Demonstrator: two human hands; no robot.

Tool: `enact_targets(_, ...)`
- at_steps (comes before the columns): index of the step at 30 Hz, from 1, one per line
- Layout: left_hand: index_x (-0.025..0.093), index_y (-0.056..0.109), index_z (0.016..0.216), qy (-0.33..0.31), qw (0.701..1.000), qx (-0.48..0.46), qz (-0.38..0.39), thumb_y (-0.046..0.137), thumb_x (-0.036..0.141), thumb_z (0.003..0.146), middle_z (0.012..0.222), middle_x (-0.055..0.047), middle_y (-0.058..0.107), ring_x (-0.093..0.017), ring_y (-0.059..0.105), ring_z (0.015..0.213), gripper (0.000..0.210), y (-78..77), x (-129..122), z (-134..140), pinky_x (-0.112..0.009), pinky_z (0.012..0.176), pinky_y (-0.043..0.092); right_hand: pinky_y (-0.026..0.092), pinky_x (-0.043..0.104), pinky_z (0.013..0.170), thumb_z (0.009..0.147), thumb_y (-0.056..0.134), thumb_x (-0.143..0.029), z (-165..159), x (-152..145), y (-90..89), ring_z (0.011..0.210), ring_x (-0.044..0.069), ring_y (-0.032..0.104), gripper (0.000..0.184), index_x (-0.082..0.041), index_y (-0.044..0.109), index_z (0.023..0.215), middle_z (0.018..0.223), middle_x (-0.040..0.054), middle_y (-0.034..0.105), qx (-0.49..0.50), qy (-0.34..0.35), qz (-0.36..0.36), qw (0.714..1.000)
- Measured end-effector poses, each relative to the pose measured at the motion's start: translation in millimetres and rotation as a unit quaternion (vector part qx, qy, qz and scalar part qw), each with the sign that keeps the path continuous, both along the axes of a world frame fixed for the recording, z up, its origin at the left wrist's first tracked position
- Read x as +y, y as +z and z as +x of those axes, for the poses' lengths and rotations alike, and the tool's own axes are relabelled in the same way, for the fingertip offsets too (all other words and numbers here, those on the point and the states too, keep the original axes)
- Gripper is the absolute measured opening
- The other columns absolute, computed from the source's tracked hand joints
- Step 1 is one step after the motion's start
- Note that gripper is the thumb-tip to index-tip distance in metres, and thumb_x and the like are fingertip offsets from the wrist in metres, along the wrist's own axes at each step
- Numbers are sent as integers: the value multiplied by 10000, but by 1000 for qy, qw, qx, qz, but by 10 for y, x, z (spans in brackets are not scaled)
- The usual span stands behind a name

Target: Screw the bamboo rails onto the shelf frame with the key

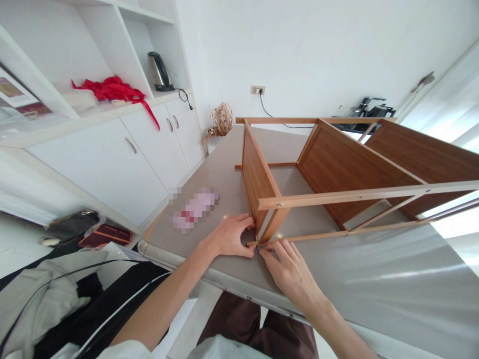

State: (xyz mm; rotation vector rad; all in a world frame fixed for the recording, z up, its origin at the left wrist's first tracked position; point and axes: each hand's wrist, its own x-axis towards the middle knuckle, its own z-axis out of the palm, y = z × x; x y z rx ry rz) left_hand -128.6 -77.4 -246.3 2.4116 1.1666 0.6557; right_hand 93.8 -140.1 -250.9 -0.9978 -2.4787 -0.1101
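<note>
A brown wooden shelf rack [355,195] lies on its side on a grey table [374,274], its shelf boards standing upright. At the rack's near left corner, my left hand [234,237] has its fingers curled around the post end, thumb in front and fingertips behind the board. My right hand [284,259] is just right of that corner, thumb and fingers pinched together low against the bottom rail. Something small and dark may be between those fingertips, but it is too small to name.
A blurred pink item [194,209] lies left on the table. White cabinets [112,149] line the left wall, holding a kettle [160,72] and red ribbon [112,89]. A dried plant [219,122] stands behind the table. Clothes [45,294] lie at lower left.
</note>
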Motion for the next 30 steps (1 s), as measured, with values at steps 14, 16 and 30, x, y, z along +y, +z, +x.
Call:
enact_targets(14,234,505,898,5,1000,2,-1,713,298,642,906,-16,611,-203,584,802,335,13,-10,2,-303,690,467,507,360,798,977,546,-168,35,30,-65,904,213,570,157,-211,677,904,924,65,640,109,-47,-90,989)
enact_targets(16,235,504,903,5,1000,0,0,713,304,643,901,-13,607,-201,579,800,340,6,-10,3,-302,689,465,513,362,798,986,534,-176,36,32,-58,896,211,570,161,-211,678,922,923,64,638,104,-43,-93,989)
enact_targets(30,232,512,914,2,1000,-1,2,714,311,640,898,-12,606,-199,576,799,350,-2,-8,-1,-300,700,467,496,334,780,1010,481,-158,106,44,-43,865,192,542,194,-194,671,1018,918,66,608,73,4,-84,994)
